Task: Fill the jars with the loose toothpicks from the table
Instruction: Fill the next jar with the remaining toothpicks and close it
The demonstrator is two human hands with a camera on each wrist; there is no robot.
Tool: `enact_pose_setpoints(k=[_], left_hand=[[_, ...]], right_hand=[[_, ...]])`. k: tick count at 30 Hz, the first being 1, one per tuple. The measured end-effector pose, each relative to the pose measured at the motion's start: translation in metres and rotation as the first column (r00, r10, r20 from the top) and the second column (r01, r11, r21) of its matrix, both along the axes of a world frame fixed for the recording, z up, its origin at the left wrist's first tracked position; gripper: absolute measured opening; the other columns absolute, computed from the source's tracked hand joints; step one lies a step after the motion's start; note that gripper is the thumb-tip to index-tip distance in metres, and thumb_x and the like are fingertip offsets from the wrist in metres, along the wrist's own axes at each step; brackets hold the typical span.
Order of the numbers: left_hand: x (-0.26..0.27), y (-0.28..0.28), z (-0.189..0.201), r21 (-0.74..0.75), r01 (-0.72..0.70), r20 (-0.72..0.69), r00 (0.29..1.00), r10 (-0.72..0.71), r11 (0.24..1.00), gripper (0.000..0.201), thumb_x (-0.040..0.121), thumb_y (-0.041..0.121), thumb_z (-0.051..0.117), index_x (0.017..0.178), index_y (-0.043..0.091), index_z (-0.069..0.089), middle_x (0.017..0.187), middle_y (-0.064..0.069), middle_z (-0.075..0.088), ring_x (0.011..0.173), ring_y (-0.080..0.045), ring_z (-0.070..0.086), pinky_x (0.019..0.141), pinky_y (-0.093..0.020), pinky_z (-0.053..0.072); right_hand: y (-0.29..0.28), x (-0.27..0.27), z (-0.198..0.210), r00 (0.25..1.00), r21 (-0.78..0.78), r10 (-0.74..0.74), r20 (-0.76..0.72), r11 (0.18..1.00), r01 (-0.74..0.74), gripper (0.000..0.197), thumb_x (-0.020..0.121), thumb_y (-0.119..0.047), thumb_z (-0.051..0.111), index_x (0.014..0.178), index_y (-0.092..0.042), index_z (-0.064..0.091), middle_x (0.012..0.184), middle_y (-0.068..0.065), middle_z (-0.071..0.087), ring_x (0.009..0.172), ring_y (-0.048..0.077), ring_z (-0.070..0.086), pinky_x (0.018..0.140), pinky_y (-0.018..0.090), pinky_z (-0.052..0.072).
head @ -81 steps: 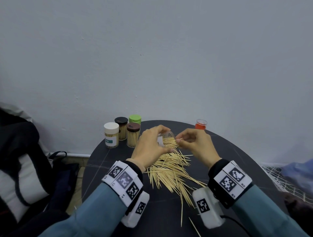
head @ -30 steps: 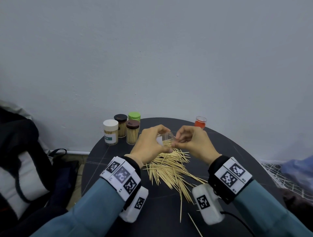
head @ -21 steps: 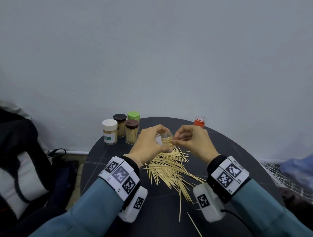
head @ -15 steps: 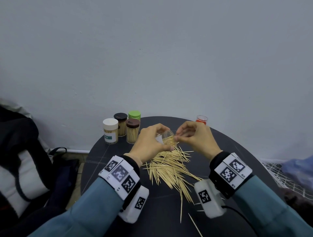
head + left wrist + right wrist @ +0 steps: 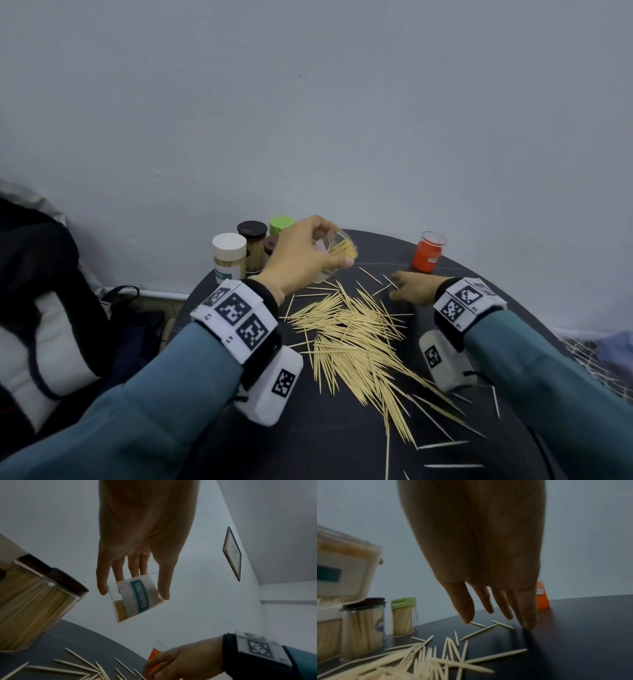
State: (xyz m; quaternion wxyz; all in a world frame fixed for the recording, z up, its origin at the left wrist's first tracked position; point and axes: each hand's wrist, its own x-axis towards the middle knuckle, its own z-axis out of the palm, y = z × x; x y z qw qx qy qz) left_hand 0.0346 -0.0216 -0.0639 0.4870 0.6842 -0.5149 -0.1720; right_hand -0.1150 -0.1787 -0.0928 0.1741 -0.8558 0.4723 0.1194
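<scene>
The loose toothpicks (image 5: 356, 337) lie in one fanned heap at the centre of the round dark tabletop (image 5: 342, 442), with a few strays toward six o'clock and several singles toward one o'clock of the heap. The open jar (image 5: 337, 251), clear with a "TOOTHPICK" label, is held off the tabletop at twelve o'clock of the heap by the left hand (image 5: 301, 262), whose fingers and thumb are clamped round its wall. It is tilted with the mouth toward the right, presumably so that sticks can be slid in lengthways; it is already part filled. The right hand (image 5: 416, 291) is lowered at one o'clock of the heap, its fingers (image 5: 465, 612) extended and slightly apart, holding nothing, the tips at or just above the tabletop beside the stray singles, in my judgement to gather the next pinch. Count of jars: six in all. One is in hand. Four capped jars (image 5: 251, 251) stand grouped at eleven o'clock, with white, green and two dark lids, each packed with sticks and probably set aside as finished. One orange jar (image 5: 427, 257) without a lid stands alone at one o'clock, just beyond the right hand. Much of the heap remains to be cleared.
</scene>
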Motion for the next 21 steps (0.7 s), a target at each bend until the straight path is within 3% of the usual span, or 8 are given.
enact_pose_setpoints(k=[3,8,11,17,21], left_hand=[[0.007,-0.004,-0.001,0.005,-0.005,-0.002,1.000,0.005,1.000,0.058,0.071,0.023,0.081,0.123,0.014,0.055,0.103,0.008,0.055,0.096,-0.007,0.052,0.080,-0.018,0.040],[0.012,-0.007,-0.004,0.008,0.001,0.008,1.000,-0.001,1.000,0.059,0.070,0.024,0.082,0.122,0.014,0.056,0.108,0.005,0.058,0.099,-0.009,0.054,0.078,-0.016,0.040],[0.011,-0.007,-0.004,0.000,0.012,0.016,1.000,-0.012,1.000,0.060,0.070,0.024,0.082,0.123,0.013,0.056,0.108,0.006,0.057,0.100,-0.008,0.053,0.072,-0.010,0.039],[0.009,-0.002,-0.004,-0.016,0.033,0.055,0.998,-0.032,0.999,0.057,0.071,0.023,0.082,0.121,0.014,0.057,0.107,0.007,0.057,0.095,-0.004,0.050,0.061,0.005,0.034],[0.007,0.006,-0.004,-0.024,0.034,0.063,0.997,-0.033,0.999,0.056,0.070,0.024,0.082,0.120,0.015,0.058,0.109,0.006,0.059,0.095,-0.004,0.050,0.063,0.003,0.036]], right_hand=[[-0.002,0.017,-0.004,0.999,0.008,0.029,-0.019,1.000,-0.029,0.048,0.097,-0.024,0.046,0.140,-0.004,0.033,0.141,0.014,0.043,0.127,0.026,0.044,0.107,0.034,0.034],[0.002,0.033,-0.011,0.992,-0.028,0.115,-0.058,0.993,-0.117,0.043,0.098,-0.022,0.043,0.138,-0.008,0.039,0.139,0.012,0.047,0.126,0.025,0.046,0.103,0.032,0.035],[0.009,0.031,-0.013,0.981,-0.059,0.171,-0.095,0.982,-0.177,0.042,0.098,-0.020,0.041,0.139,-0.010,0.039,0.136,0.012,0.049,0.123,0.027,0.047,0.100,0.031,0.036],[0.026,0.014,-0.014,0.964,-0.056,0.256,-0.068,0.964,-0.260,0.049,0.096,-0.017,0.044,0.144,-0.017,0.032,0.144,0.008,0.043,0.130,0.025,0.042,0.109,0.035,0.033],[0.042,0.006,-0.015,0.955,-0.061,0.294,-0.045,0.953,-0.296,0.041,0.097,-0.021,0.043,0.137,-0.018,0.042,0.133,0.011,0.053,0.120,0.026,0.051,0.101,0.033,0.040]])
